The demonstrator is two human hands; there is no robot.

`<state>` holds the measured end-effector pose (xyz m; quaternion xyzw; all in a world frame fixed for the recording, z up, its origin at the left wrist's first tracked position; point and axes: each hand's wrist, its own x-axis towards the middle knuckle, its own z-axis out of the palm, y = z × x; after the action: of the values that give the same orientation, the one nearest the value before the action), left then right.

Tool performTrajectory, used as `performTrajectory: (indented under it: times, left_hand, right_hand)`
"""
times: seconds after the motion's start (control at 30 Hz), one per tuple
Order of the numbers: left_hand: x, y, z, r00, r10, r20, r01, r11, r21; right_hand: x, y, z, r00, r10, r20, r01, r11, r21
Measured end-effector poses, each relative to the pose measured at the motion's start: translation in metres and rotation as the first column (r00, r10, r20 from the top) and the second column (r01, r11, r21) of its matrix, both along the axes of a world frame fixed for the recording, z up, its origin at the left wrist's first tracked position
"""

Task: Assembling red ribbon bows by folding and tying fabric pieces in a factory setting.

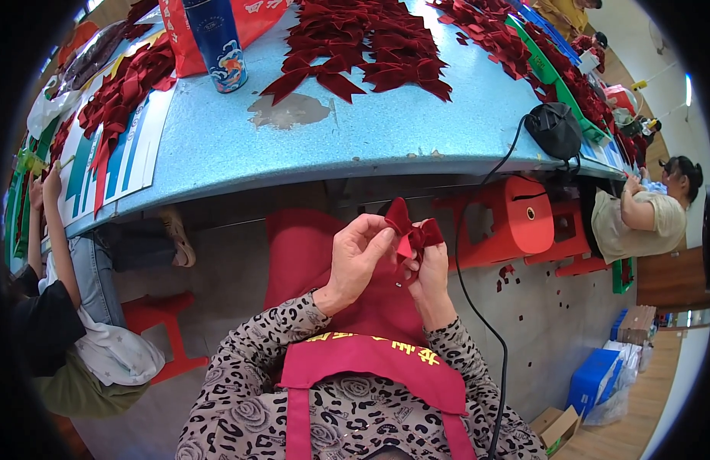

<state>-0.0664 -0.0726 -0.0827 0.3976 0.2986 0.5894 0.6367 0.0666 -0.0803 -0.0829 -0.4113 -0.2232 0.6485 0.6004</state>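
A dark red velvet bow is held above my lap, in front of the table edge. My left hand has its thumb and forefinger pinched at the bow's left loop. From below and to the right, my right hand grips the middle and right side of the same bow. One loop points up and a ribbon tail hangs between the hands. On the blue table beyond, rows of finished red bows lie overlapping.
A dark blue bottle stands by a red bag. At the right lie a black pouch, a cable and a green tray with red ribbon pieces. Red stools stand below. Co-workers sit on both sides.
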Motion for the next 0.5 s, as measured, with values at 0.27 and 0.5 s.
performTrajectory:
  times: [0.27, 0.5]
  left_hand:
    - [-0.011, 0.007, -0.003, 0.992, 0.047, -0.113, -0.049, 0.999, -0.014]
    - [-0.014, 0.011, -0.003, 1.0, 0.013, 0.01, -0.012, 0.998, -0.063]
  right_hand:
    - [-0.018, 0.0, -0.003, 0.997, -0.048, 0.052, 0.052, 0.995, -0.09]
    - [-0.017, 0.004, -0.001, 0.998, -0.025, 0.061, 0.031, 0.995, -0.099]
